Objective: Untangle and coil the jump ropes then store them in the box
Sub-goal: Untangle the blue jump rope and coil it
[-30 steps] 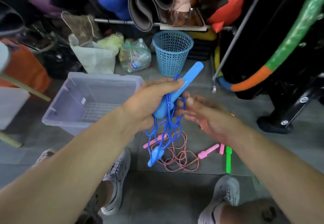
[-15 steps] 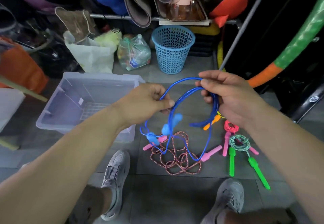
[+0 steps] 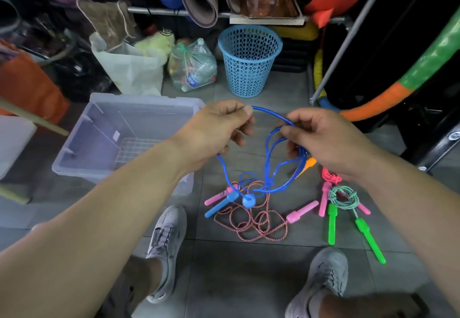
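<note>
the left grip (image 3: 219,128) was closed in a pinch, thumb and forefinger on the blue rope (image 3: 271,113) at the top of its arc, the other fingers curled under. the right grip (image 3: 321,141) was closed round several loops of the same rope, thumb tip pressed on a strand, back of the hand up. the two were held near each other at one height above the floor (image 3: 236,268), joined by a short bow of rope. both forearms came in bare from the lower corners and met toward the middle, wrists fairly straight.

below the grips the rope hung in loose loops, and its two blue handles (image 3: 221,204) dangled low, over or on a red-and-white rope (image 3: 251,225); i could not tell which. that rope lay spread in a tangle on the floor with pink handles (image 3: 302,212). an orange handle (image 3: 308,163) showed just under the right grip. to the right lay a coiled green rope (image 3: 344,197) with green handles (image 3: 368,238), and beside it a small pink coil (image 3: 329,175).

the box (image 3: 99,128), clear plastic and lidless, stood on the floor to the left, just beyond the left wrist. a blue basket (image 3: 249,61) stood farther back. two grey shoes (image 3: 166,230) sat at the near edge.
</note>
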`<action>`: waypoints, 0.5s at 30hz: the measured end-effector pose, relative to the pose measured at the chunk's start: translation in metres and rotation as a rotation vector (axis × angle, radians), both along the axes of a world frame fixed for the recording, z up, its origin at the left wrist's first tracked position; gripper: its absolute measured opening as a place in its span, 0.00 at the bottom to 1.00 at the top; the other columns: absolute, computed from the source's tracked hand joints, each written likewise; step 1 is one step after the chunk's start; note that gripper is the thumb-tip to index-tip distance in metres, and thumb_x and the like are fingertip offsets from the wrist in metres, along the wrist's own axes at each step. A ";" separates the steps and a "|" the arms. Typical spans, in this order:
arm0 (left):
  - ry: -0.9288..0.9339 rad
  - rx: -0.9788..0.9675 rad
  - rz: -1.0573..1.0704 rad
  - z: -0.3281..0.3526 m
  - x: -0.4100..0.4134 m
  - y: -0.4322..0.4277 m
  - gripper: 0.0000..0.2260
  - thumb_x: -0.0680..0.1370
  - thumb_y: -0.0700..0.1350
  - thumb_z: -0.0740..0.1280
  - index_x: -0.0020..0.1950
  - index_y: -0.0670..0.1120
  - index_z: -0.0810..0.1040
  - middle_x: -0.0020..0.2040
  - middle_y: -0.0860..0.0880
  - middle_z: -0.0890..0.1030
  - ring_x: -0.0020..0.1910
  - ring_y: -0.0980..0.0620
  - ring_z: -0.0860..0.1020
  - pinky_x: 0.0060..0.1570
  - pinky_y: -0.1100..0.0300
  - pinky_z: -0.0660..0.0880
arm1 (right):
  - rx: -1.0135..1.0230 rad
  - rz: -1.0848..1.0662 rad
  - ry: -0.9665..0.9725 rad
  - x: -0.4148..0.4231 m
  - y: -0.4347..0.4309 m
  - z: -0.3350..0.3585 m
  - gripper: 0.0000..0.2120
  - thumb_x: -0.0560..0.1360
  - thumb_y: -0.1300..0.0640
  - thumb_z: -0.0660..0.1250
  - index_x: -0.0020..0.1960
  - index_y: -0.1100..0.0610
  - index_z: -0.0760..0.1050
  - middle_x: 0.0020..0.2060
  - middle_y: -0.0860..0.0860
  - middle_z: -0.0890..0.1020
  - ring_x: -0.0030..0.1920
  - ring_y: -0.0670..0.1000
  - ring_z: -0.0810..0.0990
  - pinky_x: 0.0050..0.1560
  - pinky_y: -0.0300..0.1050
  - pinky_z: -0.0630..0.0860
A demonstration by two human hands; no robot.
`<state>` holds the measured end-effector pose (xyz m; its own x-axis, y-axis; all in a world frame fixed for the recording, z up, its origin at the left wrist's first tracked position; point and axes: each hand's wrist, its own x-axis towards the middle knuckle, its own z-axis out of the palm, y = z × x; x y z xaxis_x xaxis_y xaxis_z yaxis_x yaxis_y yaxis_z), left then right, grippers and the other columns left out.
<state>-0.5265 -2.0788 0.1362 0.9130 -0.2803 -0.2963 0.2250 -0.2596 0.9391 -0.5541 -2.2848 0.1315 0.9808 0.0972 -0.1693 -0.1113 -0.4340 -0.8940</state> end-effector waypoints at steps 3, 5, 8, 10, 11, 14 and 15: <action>-0.036 0.089 -0.001 -0.002 0.001 0.003 0.10 0.82 0.47 0.65 0.42 0.48 0.79 0.32 0.52 0.78 0.27 0.56 0.70 0.24 0.67 0.62 | 0.008 -0.030 0.042 0.000 -0.001 -0.002 0.07 0.81 0.59 0.66 0.48 0.53 0.81 0.42 0.54 0.86 0.45 0.55 0.85 0.47 0.56 0.84; 0.016 0.005 0.016 -0.003 0.000 0.003 0.08 0.82 0.46 0.65 0.44 0.47 0.79 0.30 0.52 0.76 0.26 0.56 0.67 0.22 0.66 0.61 | -0.173 0.019 0.012 0.000 -0.002 -0.004 0.08 0.81 0.52 0.66 0.49 0.55 0.82 0.44 0.59 0.84 0.45 0.57 0.84 0.49 0.59 0.81; 0.063 -0.105 0.040 -0.004 0.000 0.003 0.08 0.82 0.43 0.64 0.45 0.45 0.80 0.29 0.51 0.73 0.26 0.54 0.64 0.21 0.66 0.58 | -0.327 0.012 -0.046 -0.001 0.000 -0.003 0.11 0.81 0.49 0.64 0.45 0.53 0.81 0.42 0.56 0.85 0.39 0.55 0.79 0.44 0.46 0.75; 0.044 -0.086 0.047 -0.007 0.000 0.004 0.08 0.81 0.44 0.65 0.45 0.46 0.80 0.29 0.51 0.73 0.26 0.54 0.64 0.22 0.65 0.58 | -0.178 -0.053 -0.038 0.001 0.002 -0.002 0.12 0.82 0.52 0.62 0.43 0.55 0.78 0.34 0.51 0.85 0.33 0.53 0.79 0.41 0.46 0.74; 0.026 -0.059 0.047 -0.009 0.000 0.005 0.07 0.81 0.44 0.66 0.44 0.46 0.80 0.29 0.51 0.72 0.26 0.54 0.64 0.23 0.65 0.58 | -0.016 -0.094 -0.012 0.002 0.003 -0.001 0.12 0.82 0.54 0.62 0.42 0.56 0.77 0.29 0.50 0.83 0.28 0.52 0.77 0.40 0.47 0.74; -0.008 -0.041 0.059 -0.011 0.000 0.007 0.07 0.81 0.45 0.66 0.44 0.46 0.80 0.30 0.50 0.70 0.26 0.54 0.63 0.26 0.63 0.58 | 0.419 -0.144 0.038 0.005 -0.002 0.006 0.08 0.80 0.59 0.64 0.43 0.59 0.77 0.24 0.49 0.73 0.22 0.46 0.64 0.30 0.41 0.68; -0.013 -0.052 0.071 -0.011 0.000 0.008 0.07 0.81 0.45 0.66 0.45 0.45 0.80 0.30 0.49 0.70 0.27 0.53 0.63 0.26 0.63 0.58 | 0.518 -0.120 0.050 0.005 -0.002 0.009 0.06 0.78 0.59 0.65 0.44 0.59 0.78 0.25 0.49 0.73 0.23 0.45 0.62 0.30 0.40 0.67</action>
